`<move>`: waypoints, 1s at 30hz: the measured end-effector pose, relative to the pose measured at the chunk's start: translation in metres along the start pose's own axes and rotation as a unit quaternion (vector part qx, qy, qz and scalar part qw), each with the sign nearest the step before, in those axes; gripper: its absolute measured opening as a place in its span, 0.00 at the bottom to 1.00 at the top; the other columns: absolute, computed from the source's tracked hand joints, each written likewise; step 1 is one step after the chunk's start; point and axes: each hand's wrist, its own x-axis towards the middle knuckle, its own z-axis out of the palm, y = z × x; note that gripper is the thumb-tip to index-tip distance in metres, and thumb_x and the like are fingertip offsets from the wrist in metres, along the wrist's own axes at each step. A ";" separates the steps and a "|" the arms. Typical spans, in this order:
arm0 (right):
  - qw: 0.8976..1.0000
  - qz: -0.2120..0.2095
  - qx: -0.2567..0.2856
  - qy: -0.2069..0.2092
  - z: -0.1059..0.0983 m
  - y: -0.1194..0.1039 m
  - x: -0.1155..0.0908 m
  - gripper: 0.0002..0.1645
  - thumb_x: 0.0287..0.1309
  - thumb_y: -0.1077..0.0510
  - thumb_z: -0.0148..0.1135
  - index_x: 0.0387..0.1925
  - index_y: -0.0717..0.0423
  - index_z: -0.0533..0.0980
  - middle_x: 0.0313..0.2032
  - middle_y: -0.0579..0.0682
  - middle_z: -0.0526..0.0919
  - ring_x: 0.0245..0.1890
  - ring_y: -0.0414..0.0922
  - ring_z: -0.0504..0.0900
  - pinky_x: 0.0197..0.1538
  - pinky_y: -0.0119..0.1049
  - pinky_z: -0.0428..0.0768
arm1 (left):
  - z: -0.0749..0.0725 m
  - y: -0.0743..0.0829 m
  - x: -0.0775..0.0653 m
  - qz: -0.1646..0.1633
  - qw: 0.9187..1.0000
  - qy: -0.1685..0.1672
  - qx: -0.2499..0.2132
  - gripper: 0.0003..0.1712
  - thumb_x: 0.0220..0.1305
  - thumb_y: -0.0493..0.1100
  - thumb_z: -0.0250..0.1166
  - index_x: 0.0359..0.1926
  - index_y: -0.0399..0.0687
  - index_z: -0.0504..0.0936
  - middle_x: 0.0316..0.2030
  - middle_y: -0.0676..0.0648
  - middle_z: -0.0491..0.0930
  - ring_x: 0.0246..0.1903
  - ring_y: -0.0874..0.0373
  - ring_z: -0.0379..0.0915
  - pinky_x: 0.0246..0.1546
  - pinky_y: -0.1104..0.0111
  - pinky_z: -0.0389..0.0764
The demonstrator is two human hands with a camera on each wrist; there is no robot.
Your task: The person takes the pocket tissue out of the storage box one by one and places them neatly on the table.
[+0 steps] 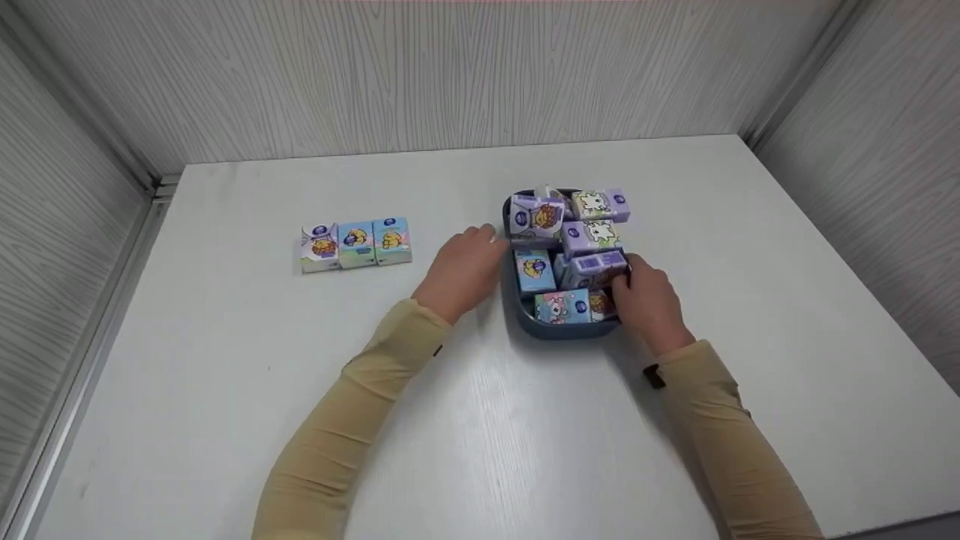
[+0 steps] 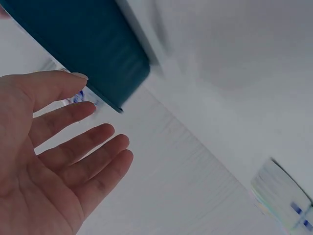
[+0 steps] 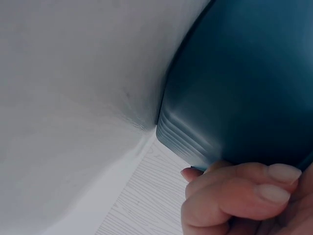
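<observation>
A dark blue-teal plastic bin (image 1: 570,330) stands on the table, filled with small printed boxes in purple and blue, such as the purple box (image 1: 596,268) near its right rim. At the right side of the bin, my right hand (image 1: 654,304) grips the rim with curled fingers (image 3: 234,196) against the outer wall. My left hand (image 1: 466,270) is beside the left wall, holding nothing. In the left wrist view its fingers (image 2: 93,161) are spread and relaxed, with the thumb tip right at the bin's rim.
Left of the bin, three small boxes (image 1: 356,246) lie side by side in a row on the white table (image 1: 480,435). Pale wood-grain panels (image 1: 450,75) enclose the table at the back and sides. One box (image 1: 600,204) leans out over the bin's back right rim.
</observation>
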 end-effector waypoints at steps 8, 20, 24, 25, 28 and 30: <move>1.000 0.001 0.006 -0.004 -0.001 -0.001 0.000 0.27 0.69 0.56 0.40 0.64 0.67 0.63 0.54 0.65 0.75 0.43 0.54 0.75 0.48 0.52 0.74 | 0.007 0.046 0.003 0.096 0.995 0.002 -0.034 0.13 0.68 0.42 0.59 0.50 0.42 0.79 0.43 0.46 0.79 0.44 0.53 0.76 0.47 0.63 0.75; 1.000 0.004 0.002 -0.006 0.001 -0.001 -0.002 0.27 0.69 0.57 0.39 0.64 0.67 0.63 0.54 0.66 0.75 0.47 0.55 0.76 0.50 0.53 0.73 | 0.023 0.068 0.014 0.047 0.983 -0.066 -0.165 0.19 0.56 0.48 0.72 0.47 0.46 0.82 0.40 0.52 0.81 0.41 0.59 0.74 0.46 0.66 0.74; 1.000 0.000 -0.003 -0.004 0.001 -0.001 -0.002 0.28 0.68 0.57 0.39 0.64 0.68 0.62 0.54 0.67 0.75 0.45 0.55 0.76 0.49 0.53 0.74 | 0.024 0.068 0.014 0.045 0.982 -0.058 -0.173 0.20 0.55 0.47 0.72 0.48 0.47 0.82 0.41 0.51 0.81 0.42 0.58 0.74 0.46 0.66 0.74; 1.000 -0.001 -0.005 -0.003 0.001 -0.001 -0.002 0.28 0.68 0.57 0.40 0.64 0.68 0.62 0.54 0.67 0.75 0.45 0.55 0.76 0.49 0.53 0.74 | 0.025 0.068 0.014 0.046 0.982 -0.055 -0.174 0.20 0.55 0.46 0.73 0.48 0.47 0.81 0.42 0.51 0.81 0.43 0.58 0.74 0.47 0.67 0.74; 1.000 -0.004 -0.010 0.000 0.000 -0.001 -0.001 0.28 0.68 0.58 0.40 0.64 0.69 0.62 0.54 0.68 0.75 0.44 0.56 0.77 0.48 0.54 0.74 | 0.025 0.068 0.015 0.050 0.981 -0.049 -0.182 0.22 0.55 0.46 0.73 0.50 0.46 0.81 0.46 0.50 0.78 0.46 0.58 0.72 0.50 0.68 0.73; 1.000 -0.002 -0.009 -0.001 0.000 0.000 0.000 0.28 0.68 0.58 0.40 0.64 0.69 0.62 0.55 0.68 0.74 0.44 0.56 0.76 0.48 0.54 0.74 | 0.025 0.068 0.015 0.051 0.980 -0.047 -0.189 0.23 0.55 0.46 0.72 0.51 0.45 0.80 0.47 0.49 0.76 0.47 0.59 0.71 0.50 0.69 0.72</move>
